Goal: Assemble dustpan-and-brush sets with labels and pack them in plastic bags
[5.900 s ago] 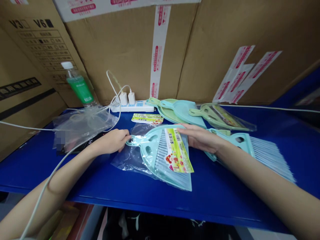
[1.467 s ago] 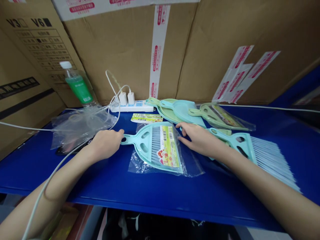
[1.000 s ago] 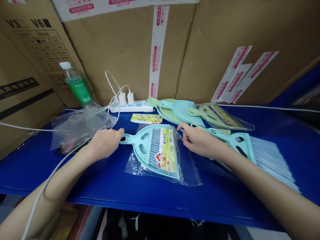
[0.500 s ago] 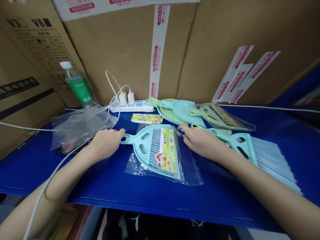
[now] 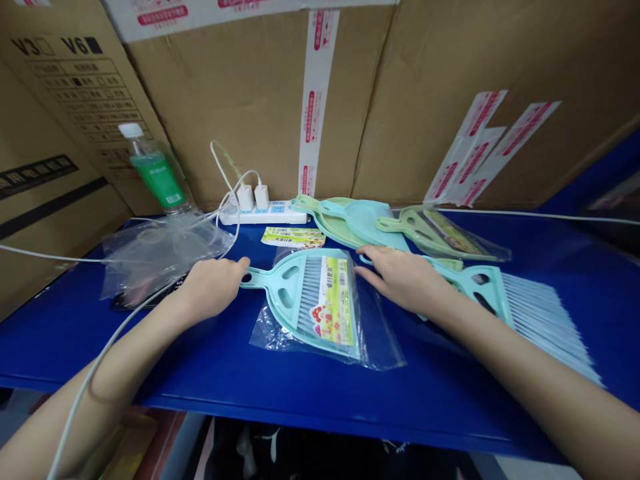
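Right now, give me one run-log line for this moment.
left hand: grips teal dustpan handle | right hand: open, flat at clear bag edge | dustpan: mostly in bag, lying on blue shelf

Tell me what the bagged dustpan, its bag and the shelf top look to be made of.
Dustpan: moulded plastic, matte pale teal, with cut-out holes and a thin even rim. Bag: thin clear plastic film, glossy and wrinkled. Shelf top: likely painted metal, smooth blue with soft glare.

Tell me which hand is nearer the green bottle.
Left. The left hand holds the handle of the bagged dustpan, in front and right of the green bottle; the right hand lies farther right, beyond the dustpan.
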Demonstrator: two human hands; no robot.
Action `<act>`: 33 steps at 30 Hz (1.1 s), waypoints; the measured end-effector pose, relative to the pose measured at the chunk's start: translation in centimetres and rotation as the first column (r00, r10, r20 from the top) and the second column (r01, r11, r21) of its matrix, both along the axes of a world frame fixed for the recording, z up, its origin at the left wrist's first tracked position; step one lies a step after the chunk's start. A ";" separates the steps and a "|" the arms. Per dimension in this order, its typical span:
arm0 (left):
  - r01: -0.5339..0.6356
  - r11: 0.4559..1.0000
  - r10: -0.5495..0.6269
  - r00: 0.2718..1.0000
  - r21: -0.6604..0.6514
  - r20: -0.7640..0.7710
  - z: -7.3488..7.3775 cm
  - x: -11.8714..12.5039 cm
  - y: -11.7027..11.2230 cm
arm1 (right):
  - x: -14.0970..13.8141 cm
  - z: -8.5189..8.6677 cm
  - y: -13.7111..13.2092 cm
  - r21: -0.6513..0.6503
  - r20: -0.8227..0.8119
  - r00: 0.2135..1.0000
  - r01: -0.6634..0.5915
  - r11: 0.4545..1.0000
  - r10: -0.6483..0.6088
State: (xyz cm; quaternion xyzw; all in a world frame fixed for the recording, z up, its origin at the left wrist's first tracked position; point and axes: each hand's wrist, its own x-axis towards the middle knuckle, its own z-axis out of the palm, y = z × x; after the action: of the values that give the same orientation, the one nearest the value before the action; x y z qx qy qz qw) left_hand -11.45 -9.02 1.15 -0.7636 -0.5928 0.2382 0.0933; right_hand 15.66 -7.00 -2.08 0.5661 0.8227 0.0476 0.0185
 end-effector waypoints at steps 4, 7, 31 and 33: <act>-0.005 1.000 0.005 1.000 -0.004 0.004 0.0 0.0 -0.1 | 0.0 0.1 0.0 -0.007 0.006 0.999 -0.038 0.999 0.038; -0.012 1.000 0.012 1.000 -0.010 0.007 0.0 0.1 -0.1 | 0.5 0.1 -0.1 -0.007 0.032 0.997 -0.074 0.997 0.074; -0.014 1.000 0.015 1.000 -0.018 0.018 0.3 0.3 -0.2 | -0.8 1.0 -0.3 0.002 -0.017 0.985 0.172 0.985 -0.172; -0.019 1.000 0.019 1.000 -0.016 0.013 0.2 0.3 -0.2 | -0.9 1.2 -0.3 0.016 0.008 0.984 0.177 0.984 -0.177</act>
State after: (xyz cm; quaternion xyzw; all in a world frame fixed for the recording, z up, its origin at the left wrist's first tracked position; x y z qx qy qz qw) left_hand -11.17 -9.18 1.40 -0.7602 -0.5987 0.2388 0.0810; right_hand 14.81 -7.32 -0.89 0.6369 0.7687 0.0544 0.0223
